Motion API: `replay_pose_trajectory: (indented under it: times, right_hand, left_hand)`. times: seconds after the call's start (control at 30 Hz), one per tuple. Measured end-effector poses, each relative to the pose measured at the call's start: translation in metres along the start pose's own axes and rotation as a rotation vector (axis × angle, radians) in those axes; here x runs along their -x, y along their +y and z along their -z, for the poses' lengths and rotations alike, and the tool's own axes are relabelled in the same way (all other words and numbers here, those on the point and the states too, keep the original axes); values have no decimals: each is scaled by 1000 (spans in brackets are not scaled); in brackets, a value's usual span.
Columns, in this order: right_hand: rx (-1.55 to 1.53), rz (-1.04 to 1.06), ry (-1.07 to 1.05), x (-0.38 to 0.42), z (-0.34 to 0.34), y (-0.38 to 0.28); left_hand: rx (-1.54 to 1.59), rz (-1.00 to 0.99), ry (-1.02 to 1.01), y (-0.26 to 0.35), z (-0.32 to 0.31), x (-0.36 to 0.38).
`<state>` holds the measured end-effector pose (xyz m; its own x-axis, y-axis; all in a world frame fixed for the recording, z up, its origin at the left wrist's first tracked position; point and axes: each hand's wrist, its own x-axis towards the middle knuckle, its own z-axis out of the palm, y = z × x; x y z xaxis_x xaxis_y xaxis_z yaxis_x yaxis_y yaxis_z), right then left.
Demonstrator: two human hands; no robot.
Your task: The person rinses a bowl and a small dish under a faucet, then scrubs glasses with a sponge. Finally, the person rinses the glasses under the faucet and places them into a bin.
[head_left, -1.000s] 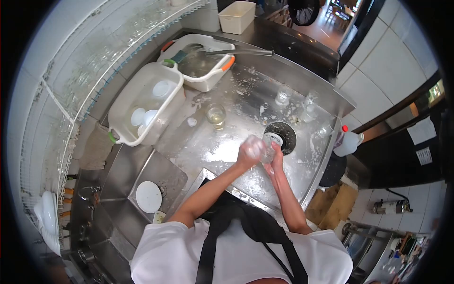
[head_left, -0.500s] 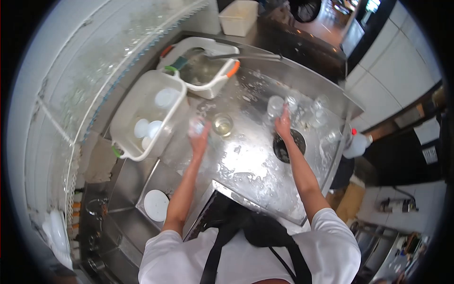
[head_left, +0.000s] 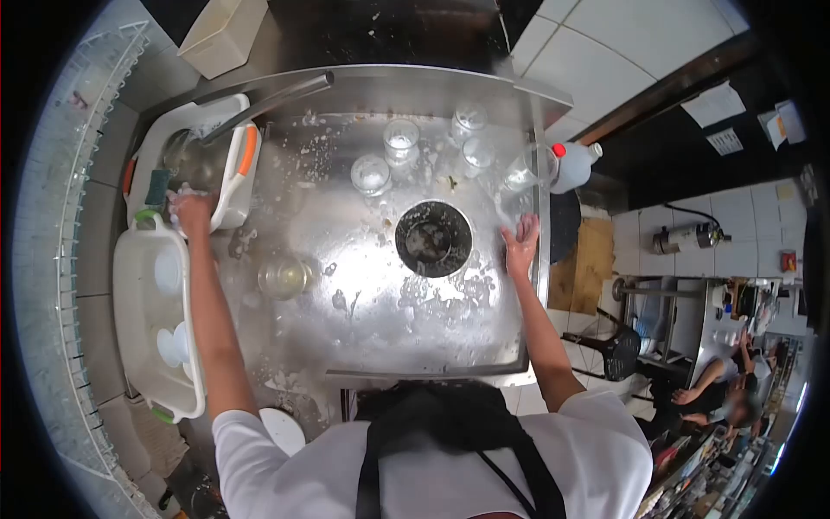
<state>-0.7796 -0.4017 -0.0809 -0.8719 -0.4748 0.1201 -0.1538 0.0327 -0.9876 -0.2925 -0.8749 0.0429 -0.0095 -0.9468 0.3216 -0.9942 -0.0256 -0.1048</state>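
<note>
My left hand [head_left: 192,210] is in the white basin with orange handles [head_left: 232,186], its fingers curled and covered in suds. What they hold, if anything, I cannot make out. A dark green scouring pad [head_left: 158,188] lies beside those fingers. Over by the right wall of the steel sink counter [head_left: 363,329], my right hand [head_left: 520,248] has its fingers apart and holds nothing. Nearest to it is a clear glass lying on its side [head_left: 521,173]. Several clear glasses [head_left: 371,176] stand behind the drain hole [head_left: 433,238]. A glass with a yellowish tint [head_left: 285,277] stands alone at left.
A second white basin with green handles [head_left: 130,320] holds several white cups [head_left: 169,270]. A metal pipe [head_left: 277,99] reaches over the first basin. Beyond the right wall stands a jug with a red cap [head_left: 571,169]. Another person [head_left: 722,389] is far off at right.
My left hand has gone from above the counter into the orange-handled basin. My right hand has left the glasses and moved toward the right wall. The camera view has turned.
</note>
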Motion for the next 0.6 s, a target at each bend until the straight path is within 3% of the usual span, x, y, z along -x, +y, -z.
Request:
replay_pose_trajectory:
  times: [0.07,0.13,0.17,0.23,0.3,0.33,0.37,0.43,0.5,0.53,0.57,0.6]
  right_hand:
    - [90,42,-33,-17,-10,-5]
    - [211,79,10,-40,-26,-7]
    - [206,80,5,-51,-34,-7]
    - [151,82,282,-73,-54,-8]
    - [139,-3,366,-94,-74,-7]
    - [188,15,401,-102,-79,-11]
    - [234,36,437,-108,-84,-16]
    - [184,1,430,-118,-87,-31]
    - [-22,84,384,-137,-83,4]
    - [-124,103,353,-141,-82,12]
    - [-224,116,319,-139,-77,18]
    - [-265,66,229,-137,-65,22]
  left_hand:
    - [-146,-19,73,-17,-32,-29]
    - [-78,63,-368,-47,-113,-82]
    - [-80,69,-365,-42,-110,-90]
    - [461,95,-668,-31,-90,-91]
    - [509,-192,-431,-1,-48,-56]
    - [333,-405,-93,-6,-61,-42]
    - [183,-304,-270,-7,-61,-49]
    - [35,-148,-396,4,-38,-46]
    - [135,-88,-398,1,-54,-47]
    - [187,-129,-377,-10,-82,-56]
    - [212,-147,-266,-1,-64,-43]
    - [502,-87,3,17,-24,-17]
